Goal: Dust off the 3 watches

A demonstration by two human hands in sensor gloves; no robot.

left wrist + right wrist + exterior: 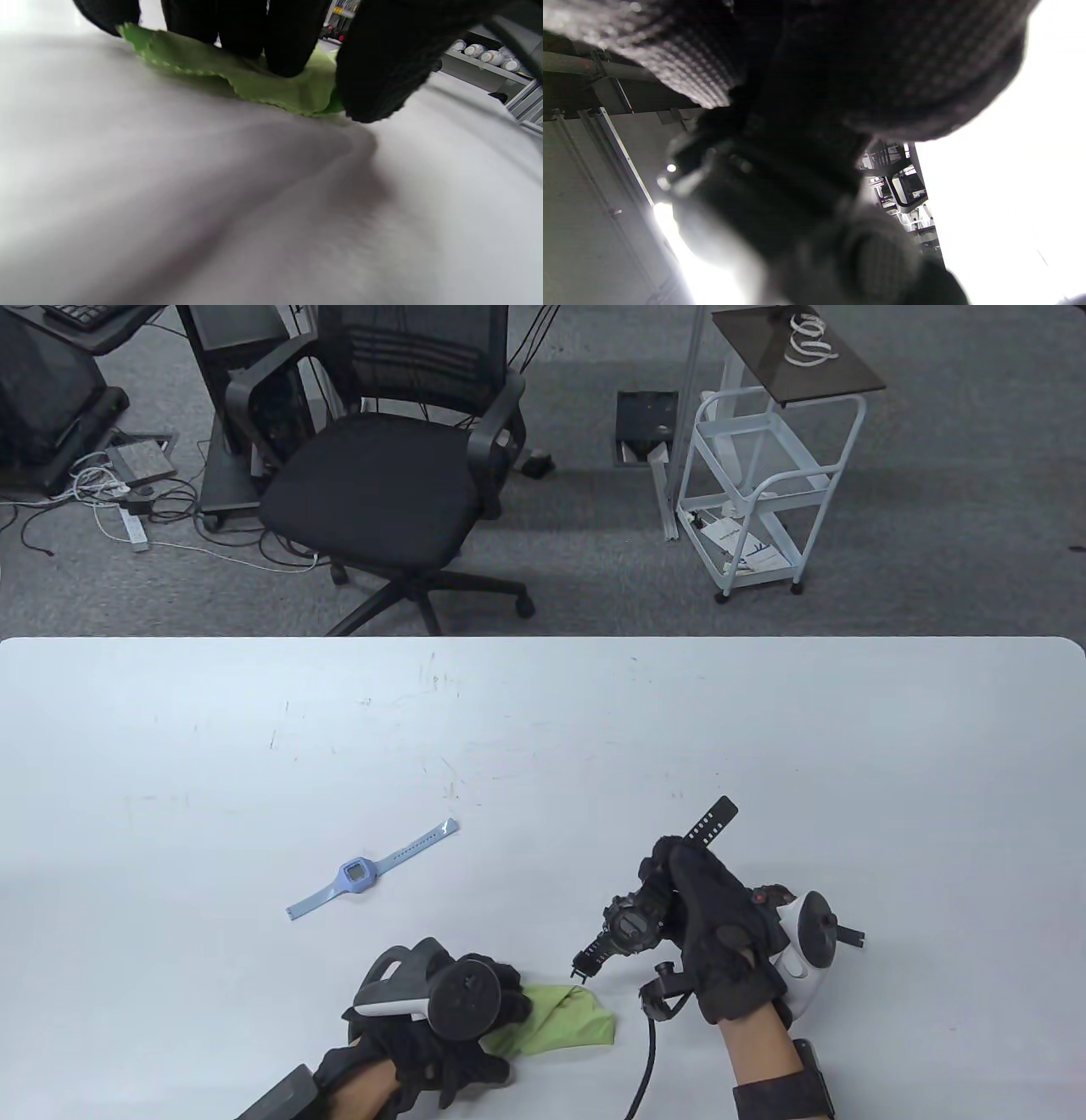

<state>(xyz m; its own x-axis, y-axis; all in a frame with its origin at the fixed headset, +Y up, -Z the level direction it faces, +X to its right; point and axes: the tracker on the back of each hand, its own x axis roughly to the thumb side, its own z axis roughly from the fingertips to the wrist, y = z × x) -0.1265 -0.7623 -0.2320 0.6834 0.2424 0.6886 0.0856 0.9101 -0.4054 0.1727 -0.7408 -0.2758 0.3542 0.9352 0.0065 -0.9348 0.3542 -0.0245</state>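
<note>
Black watch [629,929] half-hidden — right hand [717,937]

– Left hand [458,1018]?
– Low at the near edge, palm down, fingers [288,46] curled and pinching the cloth [568,1018].
– Right hand [721,942]?
– Raised, back towards the camera, fingers wrapped round the black watch [629,929].

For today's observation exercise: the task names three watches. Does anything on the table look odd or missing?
Only two watches show: a blue watch lying flat, and a black watch held by the right hand. No third is visible.
</note>
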